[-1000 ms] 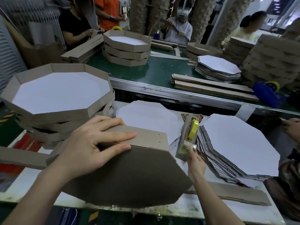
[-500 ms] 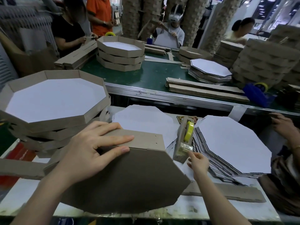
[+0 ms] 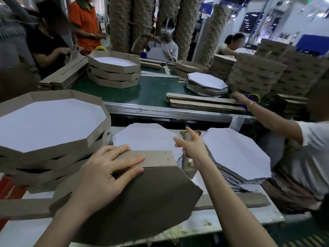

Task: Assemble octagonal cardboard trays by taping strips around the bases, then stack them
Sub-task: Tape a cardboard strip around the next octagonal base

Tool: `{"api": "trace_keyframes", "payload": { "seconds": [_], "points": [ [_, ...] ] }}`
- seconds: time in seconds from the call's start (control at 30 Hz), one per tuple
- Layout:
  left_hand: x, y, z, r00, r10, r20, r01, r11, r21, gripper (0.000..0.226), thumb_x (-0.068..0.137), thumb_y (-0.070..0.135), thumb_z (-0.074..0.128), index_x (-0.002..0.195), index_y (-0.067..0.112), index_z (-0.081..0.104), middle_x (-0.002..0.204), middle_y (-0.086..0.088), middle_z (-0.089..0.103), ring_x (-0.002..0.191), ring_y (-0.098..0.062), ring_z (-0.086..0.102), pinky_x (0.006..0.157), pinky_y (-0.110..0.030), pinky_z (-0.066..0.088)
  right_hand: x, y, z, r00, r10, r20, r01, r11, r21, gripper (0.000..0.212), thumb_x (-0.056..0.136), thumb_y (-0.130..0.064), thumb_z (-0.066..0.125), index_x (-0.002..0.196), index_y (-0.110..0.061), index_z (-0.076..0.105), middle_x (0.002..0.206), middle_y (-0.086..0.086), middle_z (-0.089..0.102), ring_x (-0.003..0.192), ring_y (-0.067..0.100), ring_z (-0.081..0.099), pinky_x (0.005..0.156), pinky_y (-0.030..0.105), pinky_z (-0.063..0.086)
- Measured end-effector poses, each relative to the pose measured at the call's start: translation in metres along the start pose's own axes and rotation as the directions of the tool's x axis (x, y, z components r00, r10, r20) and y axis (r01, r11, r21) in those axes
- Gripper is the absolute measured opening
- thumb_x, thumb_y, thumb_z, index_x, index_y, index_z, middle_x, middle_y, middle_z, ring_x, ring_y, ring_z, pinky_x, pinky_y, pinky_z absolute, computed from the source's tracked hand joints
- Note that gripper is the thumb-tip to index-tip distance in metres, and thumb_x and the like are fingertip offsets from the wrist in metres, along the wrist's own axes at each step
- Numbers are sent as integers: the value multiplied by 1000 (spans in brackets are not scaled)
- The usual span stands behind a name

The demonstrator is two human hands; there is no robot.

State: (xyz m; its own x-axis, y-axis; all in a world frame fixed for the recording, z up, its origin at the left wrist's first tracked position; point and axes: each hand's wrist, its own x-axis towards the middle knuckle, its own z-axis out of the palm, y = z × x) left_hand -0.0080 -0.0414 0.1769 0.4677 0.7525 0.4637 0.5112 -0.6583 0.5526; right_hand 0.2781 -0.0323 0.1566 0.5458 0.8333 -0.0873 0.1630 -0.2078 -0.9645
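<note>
A brown octagonal base (image 3: 135,202) stands tilted toward me on the white table. A cardboard strip (image 3: 156,158) lies along its top edge. My left hand (image 3: 106,173) presses that strip against the base with its fingers spread and nearly straight. My right hand (image 3: 191,147) reaches over the tape dispenser (image 3: 185,166) just right of the base and grips it, hiding most of it. A stack of finished trays (image 3: 96,139) stands at the left. To the right lies a pile of white-faced octagonal bases (image 3: 235,152).
A loose white octagon (image 3: 142,138) lies behind the tilted base. A long strip (image 3: 240,200) lies on the table at the right. A person's arm (image 3: 267,118) reaches from the right to the green conveyor (image 3: 151,91), which carries trays, strips and bases. People work across it.
My right hand has risen from the foot of the tape dispenser and closed over it. My left hand keeps pressing the strip on the base.
</note>
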Motion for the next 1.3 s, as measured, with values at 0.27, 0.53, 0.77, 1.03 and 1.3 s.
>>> {"api": "trace_keyframes", "payload": {
  "seconds": [0.27, 0.53, 0.77, 1.03, 1.3],
  "points": [
    [3, -4, -12, 986, 85, 147, -86, 996, 3, 45, 88, 66, 38, 124, 49, 58, 133, 19, 52, 131, -7, 37, 110, -33, 30, -59, -70, 27, 972, -19, 233, -60, 943, 328, 10, 87, -2, 66, 87, -12, 69, 98, 8, 76, 39, 7, 35, 38, 17, 31],
    [-3, -10, -16, 987, 43, 156, -37, 999, -36, 50, 92, 51, 50, 138, 35, 41, 123, 26, 38, 122, -2, 35, 93, -13, 23, -116, -84, 35, 947, 25, 320, -166, 891, 423, 30, 92, 5, 41, 107, 9, 67, 116, 16, 71, 33, 1, 25, 32, 12, 23],
    [0, -20, -20, 988, 39, 150, -24, 994, -102, 57, 91, 44, 59, 140, 30, 34, 122, 27, 45, 120, -5, 39, 96, -20, 26, -151, -76, 47, 906, 104, 410, -333, 773, 540, 36, 93, 7, 32, 99, 4, 68, 110, 16, 72, 28, 1, 24, 28, 10, 22],
    [-1, -22, -17, 984, 63, 166, -48, 994, -96, 61, 90, 42, 61, 141, 35, 30, 129, 16, 53, 123, -11, 43, 99, -30, 33, -165, -61, 55, 902, 154, 404, -401, 646, 650, 35, 86, 8, 34, 101, 6, 65, 100, 16, 74, 26, 3, 27, 28, 10, 23],
    [-4, -20, -18, 982, 108, 157, -103, 994, -36, 55, 92, 41, 58, 140, 43, 34, 120, 20, 54, 117, -11, 43, 92, -31, 36, -176, -50, 54, 911, 143, 386, -392, 593, 704, 38, 70, 2, 46, 102, 8, 67, 102, 18, 73, 26, 3, 30, 28, 11, 27]
  ]
}}
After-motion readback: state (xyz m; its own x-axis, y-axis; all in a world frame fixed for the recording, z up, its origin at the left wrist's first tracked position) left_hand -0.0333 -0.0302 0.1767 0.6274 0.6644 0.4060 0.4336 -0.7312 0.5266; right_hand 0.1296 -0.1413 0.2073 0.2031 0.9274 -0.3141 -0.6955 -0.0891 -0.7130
